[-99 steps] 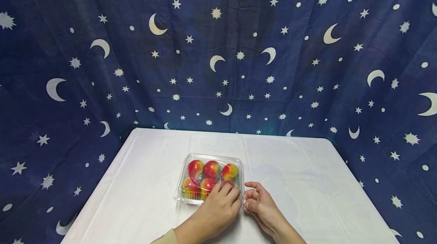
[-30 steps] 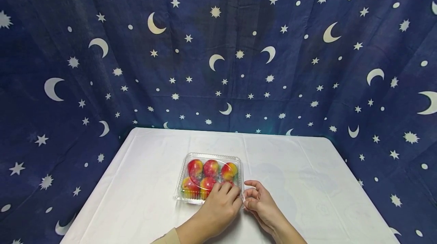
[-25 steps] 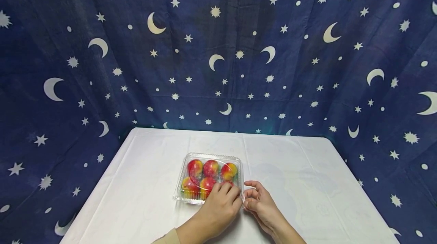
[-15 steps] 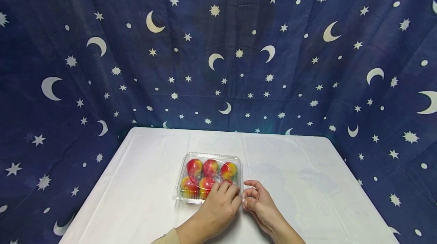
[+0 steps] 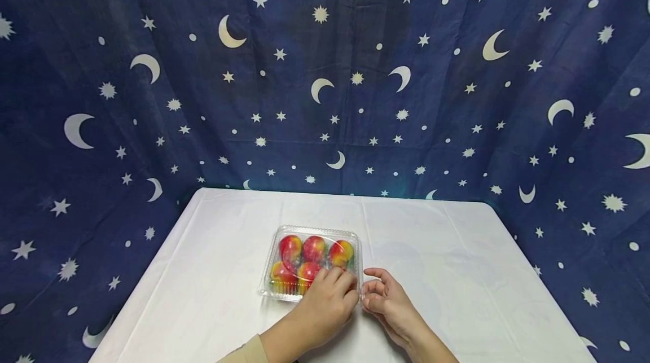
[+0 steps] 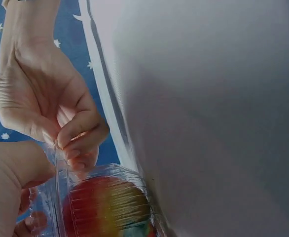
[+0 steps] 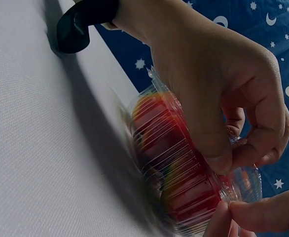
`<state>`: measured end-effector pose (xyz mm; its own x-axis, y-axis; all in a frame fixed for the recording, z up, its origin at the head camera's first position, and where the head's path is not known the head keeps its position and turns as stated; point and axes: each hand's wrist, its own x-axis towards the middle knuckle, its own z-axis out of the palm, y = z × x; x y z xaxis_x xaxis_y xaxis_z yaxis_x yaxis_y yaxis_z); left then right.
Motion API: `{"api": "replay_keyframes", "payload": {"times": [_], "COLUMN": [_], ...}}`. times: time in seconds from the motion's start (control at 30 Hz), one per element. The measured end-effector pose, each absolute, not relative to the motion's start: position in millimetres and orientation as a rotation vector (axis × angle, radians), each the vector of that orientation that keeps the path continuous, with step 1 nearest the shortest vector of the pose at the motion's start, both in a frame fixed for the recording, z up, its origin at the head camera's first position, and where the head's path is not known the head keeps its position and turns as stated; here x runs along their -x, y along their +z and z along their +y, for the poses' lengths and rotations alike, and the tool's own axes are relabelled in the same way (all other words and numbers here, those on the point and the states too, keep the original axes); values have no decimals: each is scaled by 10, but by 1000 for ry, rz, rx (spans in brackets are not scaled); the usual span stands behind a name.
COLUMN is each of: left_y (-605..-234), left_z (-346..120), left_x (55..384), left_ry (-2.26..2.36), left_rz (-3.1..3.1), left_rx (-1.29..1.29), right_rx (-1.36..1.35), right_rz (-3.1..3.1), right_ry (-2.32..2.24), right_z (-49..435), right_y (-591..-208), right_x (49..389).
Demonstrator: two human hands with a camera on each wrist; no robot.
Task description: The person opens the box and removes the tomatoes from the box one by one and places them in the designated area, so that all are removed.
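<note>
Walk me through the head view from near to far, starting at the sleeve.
Beige sleeve, left hand, far row of fruit, clear container's far rim, white table's far edge, dark blue moon-and-star curtain.

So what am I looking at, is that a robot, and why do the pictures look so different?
No robot here, just a person's two bare hands! One picture comes from a camera worn on the head, looking forward and down. The other two come from cameras on the wrists, so things look closer and tilted. On the white table sits a clear plastic box with red-and-yellow fruits inside. The left hand grips the box near its front right corner, and the right hand pinches its edge there.
</note>
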<state>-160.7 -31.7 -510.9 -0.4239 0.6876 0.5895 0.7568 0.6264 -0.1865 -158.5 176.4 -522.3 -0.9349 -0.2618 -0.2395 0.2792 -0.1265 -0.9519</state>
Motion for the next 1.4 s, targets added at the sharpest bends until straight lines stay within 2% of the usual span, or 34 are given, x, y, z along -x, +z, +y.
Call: {"api": "replay_keyframes", "payload": {"times": [1.17, 1.4], "left_y": [-5064, -4909], "left_z": [-323, -301], "left_x": [1596, 1626], "left_ry": [-84, -184], "left_rz": [-2200, -2195], "left_rx": [1194, 1125], "right_rx": [31, 38], "right_rz": [1831, 1840], "right_ry": [-2096, -2070], "right_z": [1754, 1794], "right_y": [-5230, -5233], "right_x": [1581, 1607]}}
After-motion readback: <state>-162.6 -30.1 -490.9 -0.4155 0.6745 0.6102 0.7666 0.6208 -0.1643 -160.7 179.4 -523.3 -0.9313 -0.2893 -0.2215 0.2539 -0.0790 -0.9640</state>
